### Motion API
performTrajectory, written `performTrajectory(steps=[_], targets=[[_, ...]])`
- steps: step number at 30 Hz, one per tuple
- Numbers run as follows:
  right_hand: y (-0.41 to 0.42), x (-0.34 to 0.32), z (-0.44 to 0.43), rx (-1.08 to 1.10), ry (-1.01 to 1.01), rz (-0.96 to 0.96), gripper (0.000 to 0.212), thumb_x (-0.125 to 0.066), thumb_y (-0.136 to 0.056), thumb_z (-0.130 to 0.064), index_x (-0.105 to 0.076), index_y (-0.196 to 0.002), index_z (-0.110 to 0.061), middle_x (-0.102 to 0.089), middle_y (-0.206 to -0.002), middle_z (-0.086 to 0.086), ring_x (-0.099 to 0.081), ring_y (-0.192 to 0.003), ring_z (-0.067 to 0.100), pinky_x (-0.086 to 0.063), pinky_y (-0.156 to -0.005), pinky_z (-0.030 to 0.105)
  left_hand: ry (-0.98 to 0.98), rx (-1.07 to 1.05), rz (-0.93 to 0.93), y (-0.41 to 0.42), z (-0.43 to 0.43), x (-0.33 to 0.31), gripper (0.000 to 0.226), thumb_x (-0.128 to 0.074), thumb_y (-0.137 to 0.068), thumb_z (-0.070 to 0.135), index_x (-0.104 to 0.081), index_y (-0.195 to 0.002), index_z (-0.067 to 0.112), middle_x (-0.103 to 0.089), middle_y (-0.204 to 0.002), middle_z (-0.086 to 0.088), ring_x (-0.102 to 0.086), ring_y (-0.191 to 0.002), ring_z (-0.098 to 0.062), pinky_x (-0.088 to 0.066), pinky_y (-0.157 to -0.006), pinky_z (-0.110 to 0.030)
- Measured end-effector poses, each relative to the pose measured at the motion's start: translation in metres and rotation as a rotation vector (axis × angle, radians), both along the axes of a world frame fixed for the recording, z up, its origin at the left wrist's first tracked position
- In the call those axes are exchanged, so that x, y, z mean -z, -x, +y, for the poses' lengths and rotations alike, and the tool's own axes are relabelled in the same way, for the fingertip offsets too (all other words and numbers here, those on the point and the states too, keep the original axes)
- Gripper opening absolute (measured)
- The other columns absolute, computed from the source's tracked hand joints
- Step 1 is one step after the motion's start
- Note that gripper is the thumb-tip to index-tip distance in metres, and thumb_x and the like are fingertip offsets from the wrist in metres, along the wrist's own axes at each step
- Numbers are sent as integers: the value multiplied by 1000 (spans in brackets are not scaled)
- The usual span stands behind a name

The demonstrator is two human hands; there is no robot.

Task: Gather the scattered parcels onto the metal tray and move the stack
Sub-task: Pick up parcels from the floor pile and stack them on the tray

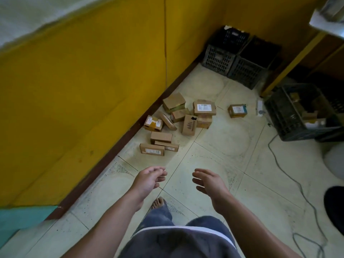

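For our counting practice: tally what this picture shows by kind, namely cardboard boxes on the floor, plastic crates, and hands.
Cardboard boxes: 11, roughly, as they overlap
Plastic crates: 3
Hands: 2, left hand and right hand
Total: 16
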State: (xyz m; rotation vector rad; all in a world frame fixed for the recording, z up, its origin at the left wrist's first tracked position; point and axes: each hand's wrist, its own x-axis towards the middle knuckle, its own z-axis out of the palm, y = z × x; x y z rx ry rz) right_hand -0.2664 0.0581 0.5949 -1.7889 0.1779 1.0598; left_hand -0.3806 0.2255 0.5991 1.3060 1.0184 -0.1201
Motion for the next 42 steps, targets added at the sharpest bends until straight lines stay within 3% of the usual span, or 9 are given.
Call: performTrajectory(steps=[6,12,17,21,25,29,35,39,42], targets=[[-54,23,44,-1,54,108,22,-53,-99,-14,-62,-119,-12,-66,-117,5,-62,-109,21,-49,-100,38,75,-2,98,-52,46,26,18,-47,-101,18,-64,-105,22,-71,-106,1,-65,-104,-15,-49,-84,-26],[-126,67,91,-70,133,201,12,-60,-94,-16,-68,-96,-24,-67,-112,10,-64,-103,27,-56,-83,39,106,-67,213,-110,77,57,21,-47,-101,18,-64,-115,17,-70,-107,2,-64,-103,-12,-49,-83,-22],[-188,119,141,-159,218,267,18,-58,-96,-22,-66,-112,-24,-64,-115,9,-65,-101,26,-53,-95,46,120,-98,293,-161,118,94,21,-50,-100,20,-65,-115,18,-70,-107,2,-64,-104,-13,-49,-80,-21],[-208,161,176,-172,285,288,9,-62,-91,-25,-70,-90,-30,-67,-116,6,-63,-105,26,-51,-99,44,145,-137,312,-185,153,133,20,-50,-100,20,-65,-114,17,-71,-109,0,-65,-104,-13,-49,-85,-22],[-215,221,216,-157,296,346,28,-58,-96,-14,-64,-122,-10,-63,-116,3,-62,-95,13,-49,-101,36,172,-146,370,-199,196,196,21,-48,-101,19,-64,-115,16,-70,-111,-3,-64,-105,-15,-48,-87,-24],[-212,298,253,-184,318,356,29,-52,-99,-10,-60,-126,-8,-58,-114,1,-57,-81,4,-51,-79,23,161,-58,452,-202,241,281,21,-48,-101,20,-62,-117,19,-70,-110,1,-64,-101,-11,-49,-83,-22],[-201,426,290,-71,392,417,45,-54,-97,-9,-46,-141,-10,-63,-112,10,-63,-110,25,-52,-97,38,107,10,537,-202,303,422,18,-51,-99,17,-60,-113,23,-66,-112,-3,-63,-99,-14,-54,-72,-21],[-196,499,307,-12,402,433,60,-55,-95,-12,-31,-151,-14,-59,-118,13,-60,-109,28,-48,-102,47,16,10,570,-198,331,500,39,-53,-97,23,-49,-135,24,-56,-134,-5,-55,-119,-21,-46,-102,-42],[-190,544,317,80,369,460,67,-55,-95,-9,-24,-154,-18,-56,-130,19,-57,-117,32,-46,-104,49,0,19,587,-197,345,546,57,-53,-96,29,-33,-149,24,-41,-150,-5,-43,-133,-25,-37,-110,-48]])
